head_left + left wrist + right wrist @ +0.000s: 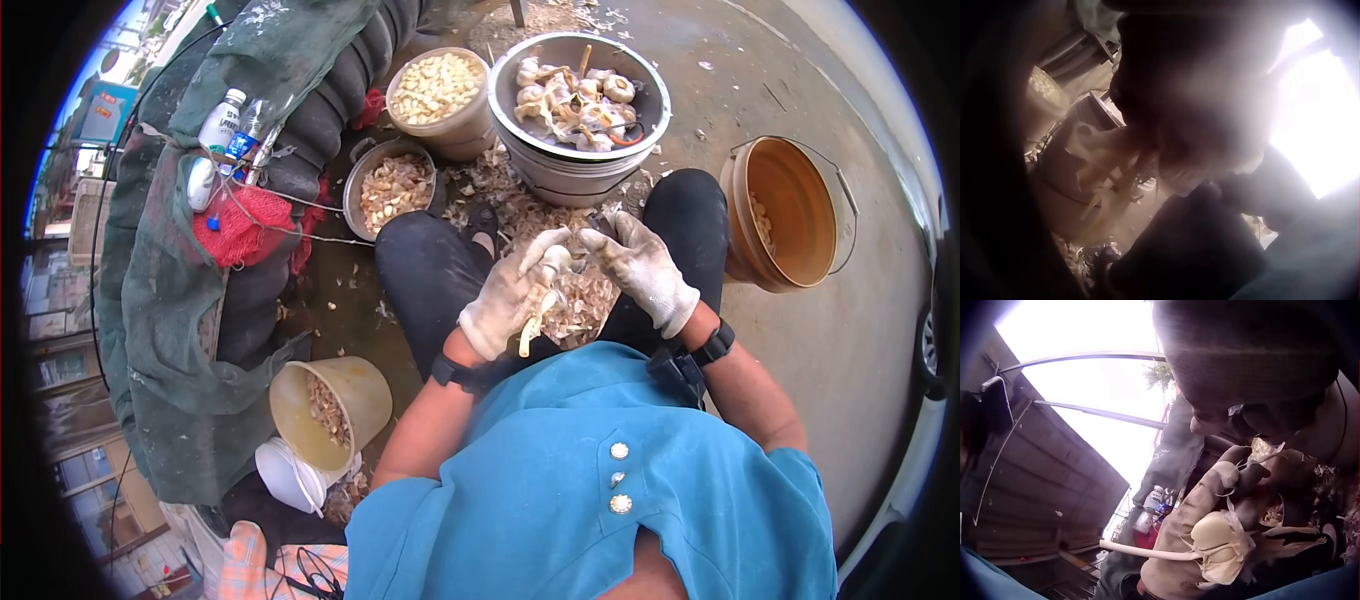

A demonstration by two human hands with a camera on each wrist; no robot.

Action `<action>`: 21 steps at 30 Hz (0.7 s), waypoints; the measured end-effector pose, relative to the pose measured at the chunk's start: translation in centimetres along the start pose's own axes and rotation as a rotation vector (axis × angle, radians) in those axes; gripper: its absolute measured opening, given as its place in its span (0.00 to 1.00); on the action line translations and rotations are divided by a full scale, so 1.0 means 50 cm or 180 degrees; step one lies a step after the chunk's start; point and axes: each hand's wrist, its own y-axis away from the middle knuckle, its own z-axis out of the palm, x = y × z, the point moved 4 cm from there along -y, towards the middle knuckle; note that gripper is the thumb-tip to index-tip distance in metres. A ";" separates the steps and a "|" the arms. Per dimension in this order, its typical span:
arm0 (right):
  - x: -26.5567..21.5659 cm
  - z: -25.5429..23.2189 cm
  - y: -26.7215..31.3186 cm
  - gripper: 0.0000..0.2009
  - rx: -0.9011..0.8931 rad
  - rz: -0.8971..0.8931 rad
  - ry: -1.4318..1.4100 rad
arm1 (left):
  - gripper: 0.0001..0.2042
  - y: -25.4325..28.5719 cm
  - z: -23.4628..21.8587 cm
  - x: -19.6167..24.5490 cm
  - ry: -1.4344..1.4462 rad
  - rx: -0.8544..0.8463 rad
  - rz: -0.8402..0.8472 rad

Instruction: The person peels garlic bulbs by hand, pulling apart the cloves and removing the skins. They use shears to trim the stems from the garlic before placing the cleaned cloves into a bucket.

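Note:
Both hands wear whitish work gloves and meet over the lap. My left hand (505, 300) holds a partly peeled garlic bulb (553, 262). In the right wrist view its bare cloves (1213, 531) show, with torn skin around them and a long pale stem (1147, 551) sticking out to the side. Close beside the bulb, my right hand (648, 272) has its thumb and fingers around a small dark tool (600, 224), mostly hidden by the glove. The left wrist view is dark and blurred, with pale skins hanging below the hand.
Ahead stands a bucket topped by a metal basin (640, 120) of garlic bulbs. Left of it are a bucket of peeled cloves (437, 88) and a pot of skins (398, 192). An orange-brown bucket (800, 215) stands right; a tipped pale bucket (365, 400) lies left. Skins litter the ground.

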 end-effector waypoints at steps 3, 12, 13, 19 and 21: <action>0.016 0.014 -0.003 0.21 -0.0231 -0.0009 -0.0092 | 0.21 -0.007 -0.004 0.002 -0.0941 0.0189 0.0018; -0.008 0.026 0.014 0.26 -0.0560 0.0134 -0.0063 | 0.09 -0.002 0.004 0.030 -0.2773 0.0261 0.1070; -0.009 0.025 0.016 0.26 -0.0558 0.0140 -0.0066 | 0.09 0.000 -0.001 0.025 -0.2771 0.0258 0.1064; -0.032 0.020 0.034 0.26 -0.0830 0.0189 0.0111 | 0.12 0.011 0.010 0.040 -0.0269 -0.0040 -0.0644; -0.039 0.020 0.041 0.23 -0.0969 0.0037 -0.0047 | 0.14 0.012 0.014 0.048 -0.0103 -0.0218 -0.0657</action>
